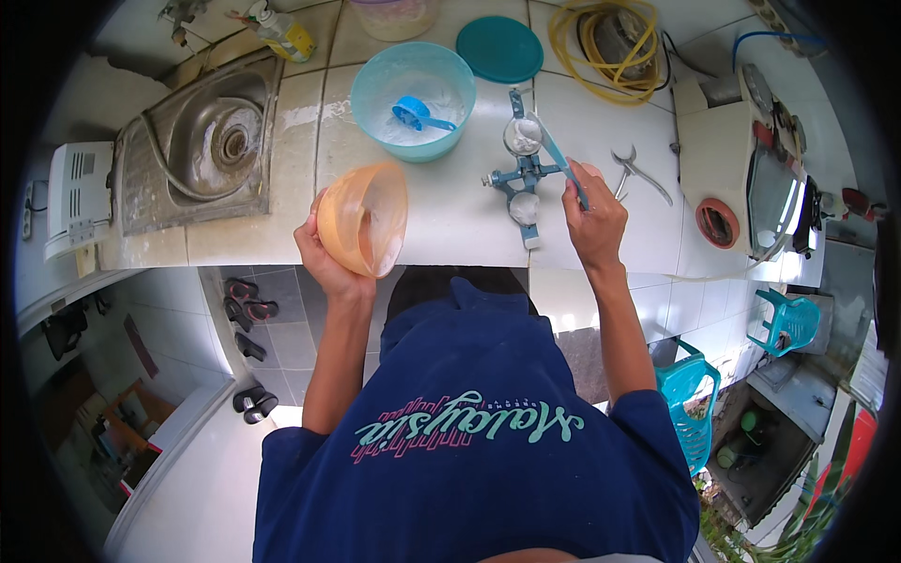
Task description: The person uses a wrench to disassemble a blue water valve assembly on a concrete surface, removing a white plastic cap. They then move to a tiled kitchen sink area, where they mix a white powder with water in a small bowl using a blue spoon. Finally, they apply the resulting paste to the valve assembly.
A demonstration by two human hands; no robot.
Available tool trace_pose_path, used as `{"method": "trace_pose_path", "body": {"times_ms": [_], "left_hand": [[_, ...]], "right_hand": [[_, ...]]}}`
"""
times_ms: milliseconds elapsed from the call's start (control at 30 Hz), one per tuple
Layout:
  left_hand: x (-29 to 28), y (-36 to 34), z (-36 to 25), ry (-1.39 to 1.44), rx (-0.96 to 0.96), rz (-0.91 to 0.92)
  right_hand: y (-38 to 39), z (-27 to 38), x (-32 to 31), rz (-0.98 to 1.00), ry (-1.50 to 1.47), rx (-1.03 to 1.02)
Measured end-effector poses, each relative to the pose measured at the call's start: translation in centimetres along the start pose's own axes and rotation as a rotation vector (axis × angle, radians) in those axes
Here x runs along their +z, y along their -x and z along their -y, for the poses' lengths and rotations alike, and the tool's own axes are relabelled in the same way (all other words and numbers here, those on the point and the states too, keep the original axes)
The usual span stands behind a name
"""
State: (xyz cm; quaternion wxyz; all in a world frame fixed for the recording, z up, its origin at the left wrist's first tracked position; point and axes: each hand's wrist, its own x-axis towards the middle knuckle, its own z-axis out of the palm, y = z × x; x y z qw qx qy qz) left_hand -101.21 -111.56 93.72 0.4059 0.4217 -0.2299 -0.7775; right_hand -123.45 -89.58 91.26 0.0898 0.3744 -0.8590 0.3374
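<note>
My left hand is closed around an orange mixing bowl, tilted on its side with white residue on its inner wall. In my right hand is a blue spatula, its blade slanting to a white lump at the far end of a hinged blue-grey metal frame. This frame, which looks like a dental articulator, lies opened out on the counter with white paste on its near part too. Beyond the orange bowl stands a turquoise tub of white powder, holding a blue scoop.
A teal lid and coiled yellow hose lie at the back. Right of my right hand are metal pliers and a cream machine. A steel sink is set into the left counter, near a spray bottle.
</note>
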Motion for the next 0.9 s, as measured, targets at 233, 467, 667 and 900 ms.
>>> {"method": "trace_pose_path", "body": {"times_ms": [233,467,667,900], "left_hand": [[-2.0,0.0,0.1,0.032,-0.009,-0.016],[-2.0,0.2,0.2,0.063,-0.005,-0.055],[-2.5,0.4,0.5,0.020,-0.071,-0.017],[-3.0,1.0,0.7,0.027,-0.055,0.010]], "right_hand": [[-1.2,0.8,-0.7,0.051,0.077,-0.009],[-1.6,1.6,-2.9,0.028,0.096,-0.059],[-2.1,1.0,-2.3,0.140,0.107,-0.009],[-1.9,0.0,-3.6,0.055,0.093,0.017]]}}
